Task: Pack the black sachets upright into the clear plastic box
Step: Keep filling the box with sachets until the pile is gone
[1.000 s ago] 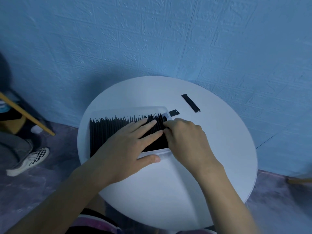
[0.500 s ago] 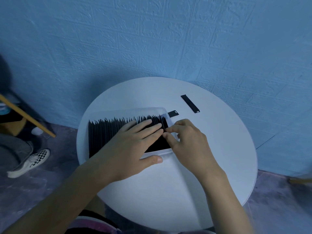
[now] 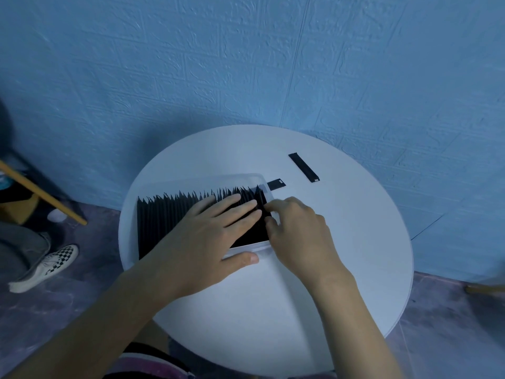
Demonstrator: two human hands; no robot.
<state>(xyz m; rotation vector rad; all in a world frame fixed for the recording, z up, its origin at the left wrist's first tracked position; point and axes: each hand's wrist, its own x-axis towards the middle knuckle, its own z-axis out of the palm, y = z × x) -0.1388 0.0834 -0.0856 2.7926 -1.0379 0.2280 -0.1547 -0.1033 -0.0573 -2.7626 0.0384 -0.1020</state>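
Observation:
A clear plastic box stands on a round white table, packed with a row of black sachets on edge. My left hand lies flat across the row's right half, fingers straight, thumb against the box's near wall. My right hand is at the box's right end, with index finger and thumb pinching the last sachet against the row. One long black sachet lies flat on the table behind the box. A short black piece lies by the box's far right corner.
A blue textured wall rises close behind the table. On the floor at the left there is a person's checkered shoe and a slanted yellow wooden bar. The table's near and right parts are bare white surface.
My right hand has drawn back a little from over the box's right end, its fingers now at the last sachet's edge. My left hand stays pressed on the row.

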